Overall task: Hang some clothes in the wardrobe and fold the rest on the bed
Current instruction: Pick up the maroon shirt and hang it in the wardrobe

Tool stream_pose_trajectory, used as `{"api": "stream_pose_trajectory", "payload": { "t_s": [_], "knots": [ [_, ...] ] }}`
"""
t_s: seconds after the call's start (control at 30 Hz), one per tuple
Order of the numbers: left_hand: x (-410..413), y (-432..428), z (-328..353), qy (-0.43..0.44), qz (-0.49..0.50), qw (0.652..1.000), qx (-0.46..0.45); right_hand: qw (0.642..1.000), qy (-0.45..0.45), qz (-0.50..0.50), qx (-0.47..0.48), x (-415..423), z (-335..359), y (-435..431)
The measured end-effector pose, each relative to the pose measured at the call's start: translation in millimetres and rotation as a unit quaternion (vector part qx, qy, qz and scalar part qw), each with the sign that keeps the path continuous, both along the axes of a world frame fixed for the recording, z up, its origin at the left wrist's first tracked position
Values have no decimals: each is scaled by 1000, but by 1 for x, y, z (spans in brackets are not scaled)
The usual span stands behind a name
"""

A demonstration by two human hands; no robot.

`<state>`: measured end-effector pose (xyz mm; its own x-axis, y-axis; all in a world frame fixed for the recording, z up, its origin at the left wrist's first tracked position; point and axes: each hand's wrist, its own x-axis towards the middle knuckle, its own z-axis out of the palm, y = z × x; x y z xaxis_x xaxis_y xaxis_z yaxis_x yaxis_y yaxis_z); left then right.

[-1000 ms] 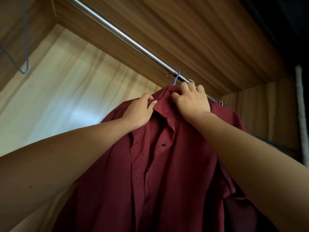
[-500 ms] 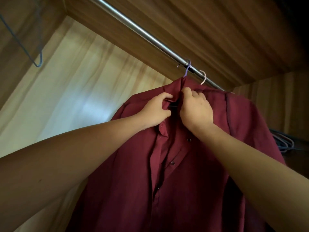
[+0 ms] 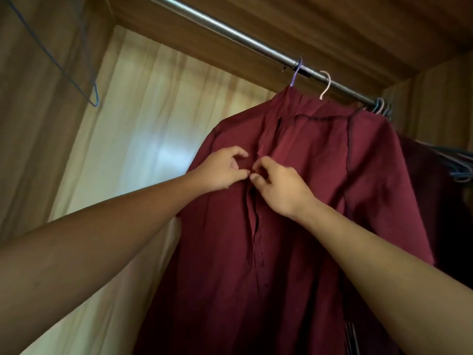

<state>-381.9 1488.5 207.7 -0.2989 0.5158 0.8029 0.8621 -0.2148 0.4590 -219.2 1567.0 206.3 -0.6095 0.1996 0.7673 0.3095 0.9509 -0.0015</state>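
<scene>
- Wooden wardrobe (image 3: 332, 26), steel rail (image 3: 230, 32) across its top.
- Maroon button shirt (image 3: 256, 265), hanging from rail, front outward.
- Left hand (image 3: 220, 170), grip pinching shirt's front placket.
- Right hand (image 3: 279, 185), grip pinching same placket, just beside left hand.
- Purple hanger hook (image 3: 297, 73), on rail, above collar.

No text, label, brand, number or sign can be read anywhere in the frame, neither on the shirt (image 3: 294, 252) nor on the rod (image 3: 230, 33).
</scene>
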Motion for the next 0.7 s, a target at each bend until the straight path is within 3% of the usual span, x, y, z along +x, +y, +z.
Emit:
{"api": "stream_pose_trajectory", "payload": {
  "t_s": [0.07,0.17,0.23,0.33,0.47,0.7],
  "knots": [
    [-17,-23,-25,21,84,989,-120,995,-94,-1,-43,-7,-20,-5],
    [-30,-65,-66,46,189,928,-317,976,-194,9,-100,-18,-49,-19],
    [-28,-95,-93,39,234,889,-391,967,-233,22,-103,-29,-70,-31],
    [-18,-137,-131,16,294,847,-442,944,-296,61,-133,-49,-108,-50],
    [6,-191,-179,-31,362,792,-491,921,-361,113,-95,-72,-163,-73],
    [83,-282,-254,-186,443,736,-476,846,-470,238,-77,-66,-244,-146]
  ]
}}
